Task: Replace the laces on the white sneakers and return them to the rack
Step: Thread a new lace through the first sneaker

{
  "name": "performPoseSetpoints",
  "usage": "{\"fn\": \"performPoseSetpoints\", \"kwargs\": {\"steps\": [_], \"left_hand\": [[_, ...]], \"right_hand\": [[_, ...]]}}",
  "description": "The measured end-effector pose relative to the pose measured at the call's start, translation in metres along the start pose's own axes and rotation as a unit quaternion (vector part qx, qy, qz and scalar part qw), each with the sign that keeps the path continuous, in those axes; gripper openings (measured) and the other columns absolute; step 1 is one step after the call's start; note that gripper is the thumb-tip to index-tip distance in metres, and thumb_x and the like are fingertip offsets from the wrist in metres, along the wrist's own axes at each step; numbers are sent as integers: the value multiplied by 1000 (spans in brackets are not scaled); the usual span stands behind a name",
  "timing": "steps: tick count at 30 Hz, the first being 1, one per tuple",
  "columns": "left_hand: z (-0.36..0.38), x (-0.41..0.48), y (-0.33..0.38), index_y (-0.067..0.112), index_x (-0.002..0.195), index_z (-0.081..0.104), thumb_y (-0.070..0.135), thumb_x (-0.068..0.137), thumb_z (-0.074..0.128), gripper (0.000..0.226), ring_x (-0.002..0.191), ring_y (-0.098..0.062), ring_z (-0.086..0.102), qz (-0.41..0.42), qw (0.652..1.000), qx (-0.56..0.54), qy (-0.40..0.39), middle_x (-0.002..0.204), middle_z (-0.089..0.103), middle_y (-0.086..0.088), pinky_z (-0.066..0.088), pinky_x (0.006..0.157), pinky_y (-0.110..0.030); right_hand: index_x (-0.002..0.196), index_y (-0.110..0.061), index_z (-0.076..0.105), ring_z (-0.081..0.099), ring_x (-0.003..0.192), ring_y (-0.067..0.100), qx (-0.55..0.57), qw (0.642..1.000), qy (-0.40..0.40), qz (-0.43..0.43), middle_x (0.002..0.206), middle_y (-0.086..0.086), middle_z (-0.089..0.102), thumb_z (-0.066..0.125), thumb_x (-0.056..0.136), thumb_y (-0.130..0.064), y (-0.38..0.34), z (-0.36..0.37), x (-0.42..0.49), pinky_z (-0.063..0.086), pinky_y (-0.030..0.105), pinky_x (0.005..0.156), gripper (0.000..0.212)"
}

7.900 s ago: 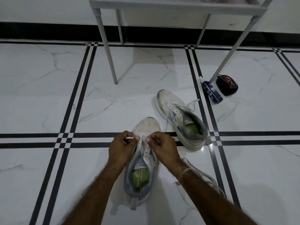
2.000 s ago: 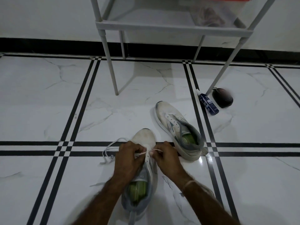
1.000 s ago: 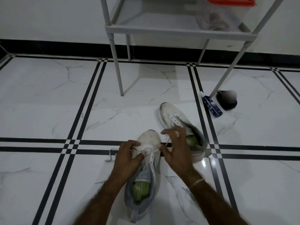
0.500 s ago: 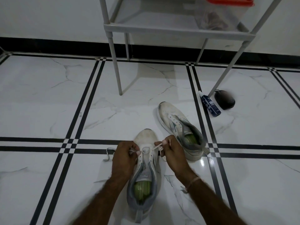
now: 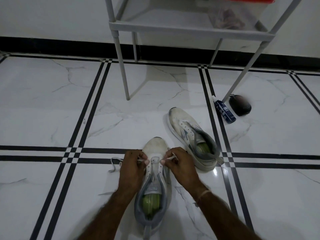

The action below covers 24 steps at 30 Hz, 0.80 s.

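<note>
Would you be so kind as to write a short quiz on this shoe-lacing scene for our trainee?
1. True or false: the left hand and the right hand both pinch the lace over the near sneaker.
2. The blue bottle lies: A) in the right hand; B) on the floor beside a leg of the rack; C) on the rack's shelf.
3. What colour are the insoles seen inside the near sneaker and the far sneaker?
Key: 1 true; 2 B; 3 green.
</note>
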<state>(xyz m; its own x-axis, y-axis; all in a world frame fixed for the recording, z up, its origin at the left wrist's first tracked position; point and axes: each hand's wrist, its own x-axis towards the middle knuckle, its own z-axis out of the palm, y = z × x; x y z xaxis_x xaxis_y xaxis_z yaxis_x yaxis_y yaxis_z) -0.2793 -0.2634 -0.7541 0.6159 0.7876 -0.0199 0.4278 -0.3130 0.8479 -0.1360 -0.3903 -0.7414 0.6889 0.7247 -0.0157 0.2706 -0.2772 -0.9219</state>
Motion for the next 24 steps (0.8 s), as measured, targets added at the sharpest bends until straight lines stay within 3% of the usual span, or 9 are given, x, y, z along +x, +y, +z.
{"fn": "performPoseSetpoints", "kwargs": {"steps": [4, 9, 12, 17, 21, 24], "left_hand": [[-1, 3, 1, 21, 82, 62, 7, 83, 77, 21, 91, 0, 54, -29, 1000, 6, -5, 97, 60, -2, 40, 78, -22], [2, 4, 1, 24, 80, 60, 5, 84, 75, 24, 91, -9, 56, -26, 999, 22, -7, 100, 58, -1, 42, 78, -25], [2, 4, 1, 21, 81, 62, 6, 85, 75, 21, 91, -7, 55, -33, 999, 25, -5, 100, 59, -3, 42, 79, -26], [0, 2, 2, 26, 83, 62, 4, 83, 77, 26, 91, 1, 54, -8, 1000, 2, -9, 97, 61, -4, 36, 75, -6], [-2, 3, 4, 32, 80, 59, 5, 82, 78, 33, 91, -3, 55, -12, 1000, -7, -16, 97, 61, -4, 40, 76, -16], [-1, 3, 5, 32, 78, 57, 4, 83, 77, 34, 90, -1, 53, -18, 1000, -5, -21, 97, 60, -5, 38, 75, -11]], "right_hand": [[85, -9, 59, 70, 79, 15, 60, 995, 12, 85, 96, 1, 76, 65, 99, -16, 0, -1, 1, 57, 35, 76, 16], [87, -11, 49, 68, 72, 18, 134, 980, 21, 143, 104, 4, 77, 48, 107, -17, -5, 1, 4, 54, 21, 65, 21], [92, -12, 56, 72, 77, 20, 105, 988, 7, 110, 96, 0, 76, 58, 103, -20, 0, 1, 3, 59, 33, 72, 13], [87, -19, 73, 71, 87, 22, 84, 995, -11, 59, 88, 2, 73, 81, 81, -34, 7, 1, 0, 59, 44, 82, 18], [82, -18, 74, 70, 78, 20, 92, 993, 6, 69, 79, 2, 73, 80, 82, -26, 9, 4, 0, 57, 41, 75, 10], [86, -15, 72, 71, 75, 16, 78, 992, 29, 91, 78, 1, 74, 73, 90, -17, 12, 8, -1, 60, 44, 77, 4]]}}
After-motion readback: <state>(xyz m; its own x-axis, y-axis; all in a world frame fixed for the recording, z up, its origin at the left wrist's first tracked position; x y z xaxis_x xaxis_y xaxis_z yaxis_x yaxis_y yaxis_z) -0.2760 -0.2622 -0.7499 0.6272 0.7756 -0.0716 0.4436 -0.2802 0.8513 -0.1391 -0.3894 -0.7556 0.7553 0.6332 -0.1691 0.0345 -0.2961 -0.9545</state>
